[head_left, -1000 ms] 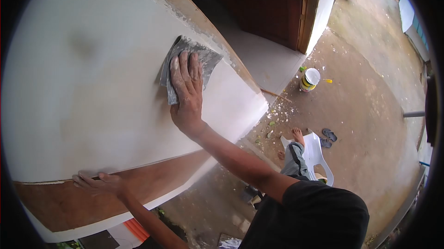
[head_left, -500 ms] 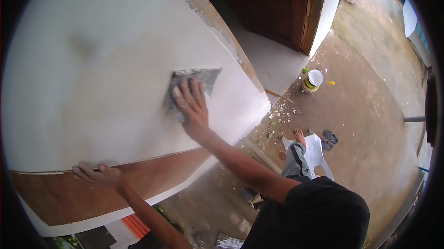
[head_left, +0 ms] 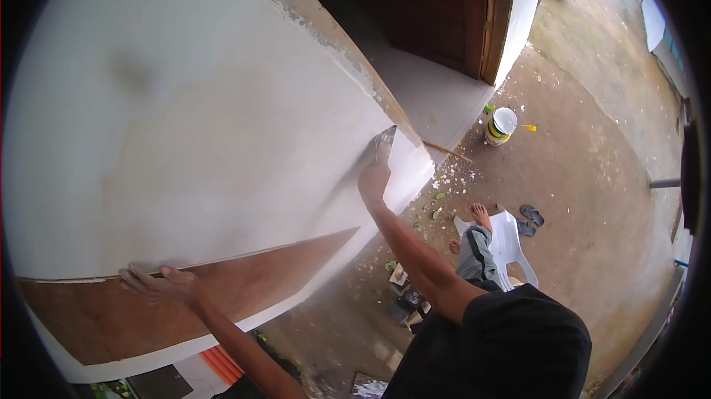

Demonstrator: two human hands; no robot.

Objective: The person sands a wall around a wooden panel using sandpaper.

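My right hand (head_left: pixel 375 177) holds the sheet (head_left: pixel 391 132) by the wall's (head_left: pixel 222 154) edge, centre frame — left hand (head_left: pixel 159 285) open, farther, lower left.

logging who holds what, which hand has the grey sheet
The right hand, nearer the doorway: the grey sheet shows at its fingers. The left hand has no sheet in view and lies by the brown strip's upper edge.
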